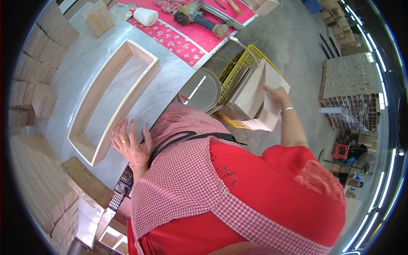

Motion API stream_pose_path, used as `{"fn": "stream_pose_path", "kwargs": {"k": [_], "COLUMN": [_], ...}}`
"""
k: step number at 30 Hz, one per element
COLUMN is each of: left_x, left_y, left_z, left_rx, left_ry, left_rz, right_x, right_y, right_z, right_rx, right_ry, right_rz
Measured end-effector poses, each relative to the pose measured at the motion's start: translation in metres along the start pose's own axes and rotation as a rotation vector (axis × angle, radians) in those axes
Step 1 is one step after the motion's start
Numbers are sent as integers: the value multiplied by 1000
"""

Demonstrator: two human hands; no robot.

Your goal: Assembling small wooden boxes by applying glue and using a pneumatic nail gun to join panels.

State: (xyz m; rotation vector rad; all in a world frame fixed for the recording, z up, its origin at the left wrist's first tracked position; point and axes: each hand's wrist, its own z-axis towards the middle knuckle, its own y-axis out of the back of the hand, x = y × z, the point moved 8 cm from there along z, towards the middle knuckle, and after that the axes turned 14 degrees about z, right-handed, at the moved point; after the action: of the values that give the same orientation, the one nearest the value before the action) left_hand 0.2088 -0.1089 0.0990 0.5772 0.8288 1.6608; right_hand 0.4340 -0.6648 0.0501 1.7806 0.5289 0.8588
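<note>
A long, shallow wooden frame (134, 97) with curved long sides and an open middle lies on the grey marbled tabletop (174, 80). My left hand (131, 143), a ring on one finger, lies spread against the frame's near side at its lower end. Off to the right, my right arm reaches out beside the table. There my right hand (278, 97) has its fingers closed over the edge of a pale wooden board (274, 111). That board is among several wooden pieces (248, 100) stacked at a yellow plastic crate (250, 57); the fingertips are partly hidden.
A nail gun (199, 20) with an air hose and a white glue bottle (145, 17) lie on the pink patterned cover (180, 44). A round bucket (197, 91) stands beside the table. Wooden boards (36, 178) are piled along the left. A wrapped pallet (350, 89) stands farther right.
</note>
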Motion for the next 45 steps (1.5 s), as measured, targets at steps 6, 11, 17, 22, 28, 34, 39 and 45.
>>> {"fn": "stream_pose_path", "kwargs": {"k": [6,11,17,22,28,34,39,45], "left_x": [4,8,40,80,113,119,117,118], "left_y": [6,13,40,72,83,75,74,74], "left_z": [-2,-7,-50,-81,-89,-87,-89,-85], "left_rx": [24,-96,-177,-270,-306,-270,-229,-220], "left_ry": [75,108,463,797,990,1003,983,942], "left_rz": [-63,-193,-167,-94,-134,-260,-213,-200], "right_x": [-21,34,267,362,400,425,435,436], "right_y": [10,71,91,18,-29,-45,-46,-31], "right_z": [75,88,-100,-303,-446,-487,-486,-464], "right_rx": [460,195,375,757,948,1001,987,918], "right_ry": [241,365,1241,1930,2207,2261,2296,2305], "right_rz": [270,507,530,164,-159,-397,-512,-539]}}
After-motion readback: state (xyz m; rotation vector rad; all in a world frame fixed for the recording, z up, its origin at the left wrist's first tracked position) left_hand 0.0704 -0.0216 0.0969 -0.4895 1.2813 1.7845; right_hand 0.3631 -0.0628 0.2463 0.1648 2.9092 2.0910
